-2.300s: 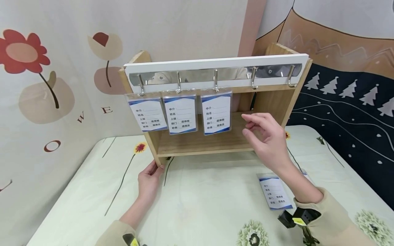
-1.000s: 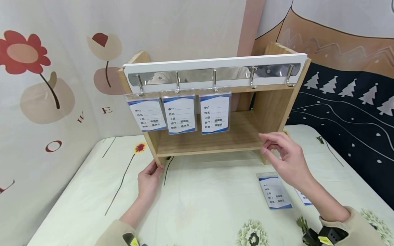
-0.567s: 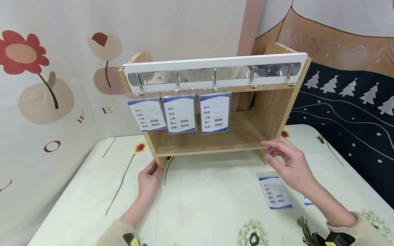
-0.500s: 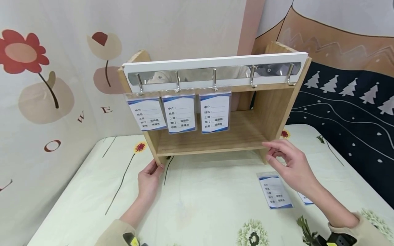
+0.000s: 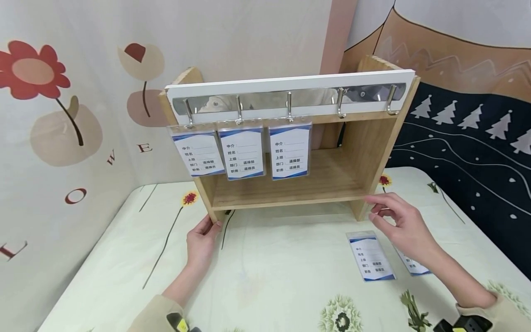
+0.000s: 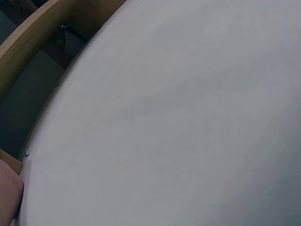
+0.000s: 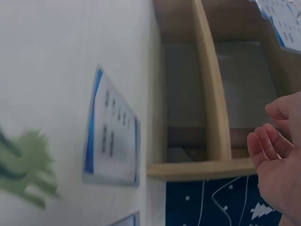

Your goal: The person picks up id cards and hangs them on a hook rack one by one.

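My left hand (image 5: 200,244) grips the lower left leg of a small wooden shelf (image 5: 332,184), thumb in front, other fingers behind. In the left wrist view only a bit of that hand (image 6: 8,193) shows at the edge. Three clear badge holders (image 5: 289,150) hang from the left hooks of the white hook rail (image 5: 286,84). My right hand (image 5: 402,226) hovers by the shelf's lower right corner, fingers loosely curled and holding nothing. Below it a badge holder (image 5: 370,258) lies on the table; a second badge holder (image 5: 415,266) is partly hidden by the wrist.
Two hooks on the right of the rail, such as this hook (image 5: 341,103), carry nothing. A pale flower-print cloth (image 5: 274,276) covers the table. Printed curtains stand behind and to the right, the dark curtain (image 5: 469,152) close to the shelf's right side.
My right hand has drawn away from beside the third hanging badge holder, down and to the right, uncovering more of the badge holders on the table. The left hand keeps its grip on the shelf leg.
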{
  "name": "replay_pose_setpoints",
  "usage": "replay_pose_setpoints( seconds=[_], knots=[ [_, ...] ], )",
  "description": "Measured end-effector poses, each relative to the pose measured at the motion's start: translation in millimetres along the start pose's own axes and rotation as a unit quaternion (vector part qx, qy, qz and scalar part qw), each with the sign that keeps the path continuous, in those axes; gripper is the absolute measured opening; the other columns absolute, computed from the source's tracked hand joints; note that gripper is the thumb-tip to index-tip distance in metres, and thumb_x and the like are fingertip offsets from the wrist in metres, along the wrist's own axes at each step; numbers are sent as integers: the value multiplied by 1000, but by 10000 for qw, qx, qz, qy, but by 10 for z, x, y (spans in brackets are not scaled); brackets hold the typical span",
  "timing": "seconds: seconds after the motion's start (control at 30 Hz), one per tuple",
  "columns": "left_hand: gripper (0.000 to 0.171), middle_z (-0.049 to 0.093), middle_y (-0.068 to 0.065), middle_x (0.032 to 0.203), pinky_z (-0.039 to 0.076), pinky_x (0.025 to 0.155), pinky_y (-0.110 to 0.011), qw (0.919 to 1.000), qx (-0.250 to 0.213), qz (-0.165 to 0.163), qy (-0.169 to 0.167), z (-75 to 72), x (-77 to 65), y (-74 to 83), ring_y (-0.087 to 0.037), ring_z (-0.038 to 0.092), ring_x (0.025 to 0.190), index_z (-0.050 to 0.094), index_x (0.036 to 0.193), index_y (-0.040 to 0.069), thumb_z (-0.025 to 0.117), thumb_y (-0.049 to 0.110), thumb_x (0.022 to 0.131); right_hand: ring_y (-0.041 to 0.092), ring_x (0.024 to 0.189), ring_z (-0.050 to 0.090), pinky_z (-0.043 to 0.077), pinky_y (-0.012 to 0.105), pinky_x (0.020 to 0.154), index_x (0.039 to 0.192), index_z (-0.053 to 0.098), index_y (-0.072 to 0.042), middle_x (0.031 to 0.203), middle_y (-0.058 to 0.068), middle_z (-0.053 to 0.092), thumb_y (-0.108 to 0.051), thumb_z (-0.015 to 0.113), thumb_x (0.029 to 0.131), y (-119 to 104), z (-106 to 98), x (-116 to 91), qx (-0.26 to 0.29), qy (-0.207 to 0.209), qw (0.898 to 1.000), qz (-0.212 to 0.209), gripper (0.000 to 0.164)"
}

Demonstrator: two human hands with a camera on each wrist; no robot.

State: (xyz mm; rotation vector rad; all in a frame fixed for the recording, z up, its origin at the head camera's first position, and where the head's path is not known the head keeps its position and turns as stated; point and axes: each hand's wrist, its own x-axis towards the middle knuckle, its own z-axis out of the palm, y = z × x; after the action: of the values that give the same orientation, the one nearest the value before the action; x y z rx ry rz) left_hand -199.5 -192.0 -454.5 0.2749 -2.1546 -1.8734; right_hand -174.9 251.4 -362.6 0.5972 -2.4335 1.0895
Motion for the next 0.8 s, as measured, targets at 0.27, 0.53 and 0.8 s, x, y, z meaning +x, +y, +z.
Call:
replay_pose_setpoints(
  seconds=[0.27,0.53,0.8],
  knots=[
    [48,57,-25,141,51,87,-10,9999,73,63,78,8,-3,0,-26,62,120,50,148,-3,61,5,102,-1,94,56,46,4,83,129,65,3,117,14,66,7,70,92,198,-37,-59,-60,-387,9987,336,37],
    [48,58,-23,142,51,88,-10,9999,33,81,57,2,7,1,-22,62,120,50,149,-1,61,5,102,8,98,62,55,16,82,130,62,8,118,20,67,9,69,91,432,19,-116,-79,-1052,9918,719,40],
    [47,58,-25,139,51,87,-10,9998,-20,180,99,8,-8,3,-22,63,118,52,146,-2,62,5,101,26,100,63,57,24,81,132,61,8,123,19,66,2,71,92,612,81,-154,33,-1623,9814,1027,41]
  ],
)
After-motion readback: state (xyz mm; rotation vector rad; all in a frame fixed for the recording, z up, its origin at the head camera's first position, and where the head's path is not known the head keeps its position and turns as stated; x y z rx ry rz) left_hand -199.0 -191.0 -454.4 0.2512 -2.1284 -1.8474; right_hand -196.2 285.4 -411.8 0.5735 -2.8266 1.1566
